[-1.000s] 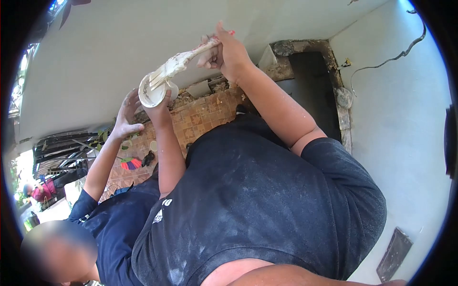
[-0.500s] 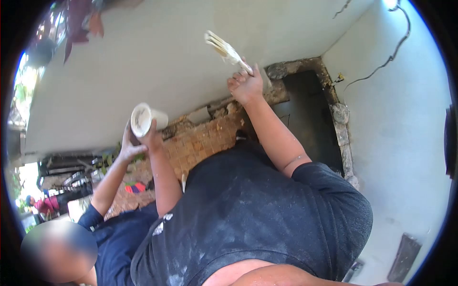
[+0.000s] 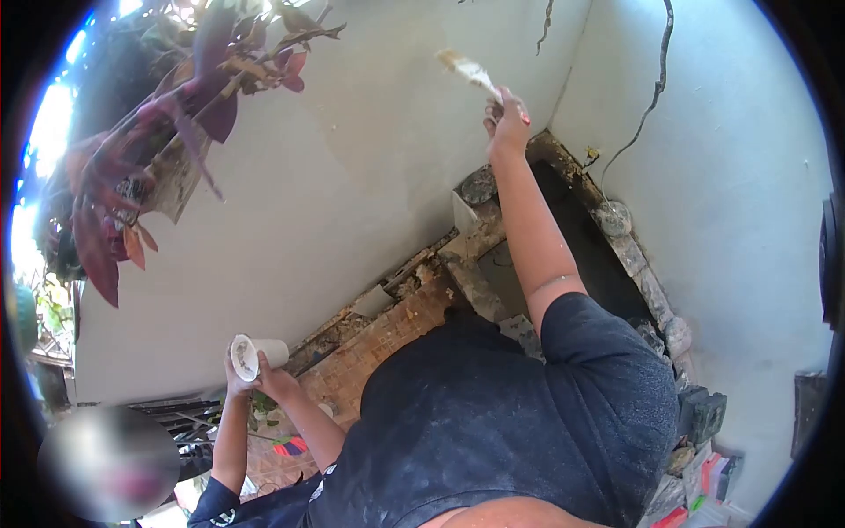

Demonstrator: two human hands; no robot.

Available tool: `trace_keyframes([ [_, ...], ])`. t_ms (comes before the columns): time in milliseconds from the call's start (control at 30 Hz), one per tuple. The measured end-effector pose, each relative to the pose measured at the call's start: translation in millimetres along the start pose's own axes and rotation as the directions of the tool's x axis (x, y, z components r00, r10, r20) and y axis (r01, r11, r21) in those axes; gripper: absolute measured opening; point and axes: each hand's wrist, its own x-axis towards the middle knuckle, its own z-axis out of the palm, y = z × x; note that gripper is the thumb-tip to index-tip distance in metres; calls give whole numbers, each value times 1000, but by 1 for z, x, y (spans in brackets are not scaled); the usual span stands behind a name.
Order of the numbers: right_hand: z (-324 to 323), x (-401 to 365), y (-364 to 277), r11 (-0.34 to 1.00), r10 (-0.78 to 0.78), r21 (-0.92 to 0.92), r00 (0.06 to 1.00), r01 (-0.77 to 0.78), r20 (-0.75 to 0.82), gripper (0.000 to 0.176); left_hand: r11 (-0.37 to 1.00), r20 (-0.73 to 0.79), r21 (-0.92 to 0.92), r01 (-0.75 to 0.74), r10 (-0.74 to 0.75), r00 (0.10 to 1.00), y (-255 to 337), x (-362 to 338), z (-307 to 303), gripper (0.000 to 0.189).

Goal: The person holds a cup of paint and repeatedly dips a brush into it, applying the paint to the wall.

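In my right hand (image 3: pixel 508 123), raised near the wall, I grip the handle of a paintbrush (image 3: pixel 471 70). Its bristles point up and left, and white paint coats part of it. Lower left, my left hand (image 3: pixel 275 382) is closed around a white plastic cup (image 3: pixel 264 354). The cup lies tilted on its side, its round end facing left with greyish marks inside. Another person's hand (image 3: pixel 239 380) also touches the cup, close against mine. That person, in a dark sleeve (image 3: pixel 214 506), is at my left.
A pale wall (image 3: pixel 352 176) runs along the far side and meets another wall (image 3: pixel 731 220) with a hanging cable (image 3: pixel 656 101). Purple-leaved plants (image 3: pixel 207 106) overhang the upper left. A stone-edged dark basin (image 3: pixel 607 264) sits in the corner, beside brown floor tiles (image 3: pixel 352 361).
My right hand with the paintbrush has moved up and right in view. The cup and the hands on it appear lower. The view has shifted, bringing in more of the plants.
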Motion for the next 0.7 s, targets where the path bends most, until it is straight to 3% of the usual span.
trace_keyframes([
  [100, 14, 36, -10, 993, -120, 13, 993, 121, -16, 16, 997, -40, 72, -24, 27, 999, 71, -24, 64, 44],
  [233, 31, 70, -17, 950, -308, -24, 947, 312, 89, 20, 998, -88, 64, -19, 24, 996, 62, 22, 43, 47],
  [300, 23, 85, 0, 904, -392, -125, 909, 409, 142, 20, 992, -101, 41, 119, -115, 988, 89, 52, 24, 56],
  [367, -5, 107, 46, 822, -440, -307, 877, 480, 193, 18, 997, -312, 71, -26, 47, 949, 94, 33, 39, 65],
  [400, -21, 102, 66, 853, -379, -326, 913, 408, 152, 18, 959, -473, 128, -251, 282, 835, 69, 14, 71, 69],
  [433, -32, 98, 79, 874, -327, -341, 938, 345, 111, 19, 956, -609, 177, -234, 293, 737, 63, 1, 86, 69],
  [500, -54, 98, 93, 866, -261, -429, 964, 258, 53, 20, 994, -712, 106, 20, 61, 699, 62, -21, 96, 71],
  [567, -79, 104, 112, 805, -222, -563, 975, 186, 6, 22, 976, -696, 57, 212, -113, 709, 46, -42, 100, 72],
  [667, -111, 135, 145, 547, -194, -823, 980, 152, 52, 25, 876, -593, 99, 472, -329, 735, 0, -71, 68, 74],
  [700, -99, 121, 130, 592, -207, -790, 977, 158, 41, 22, 755, -489, 392, 526, -314, 814, -21, -81, 50, 73],
])
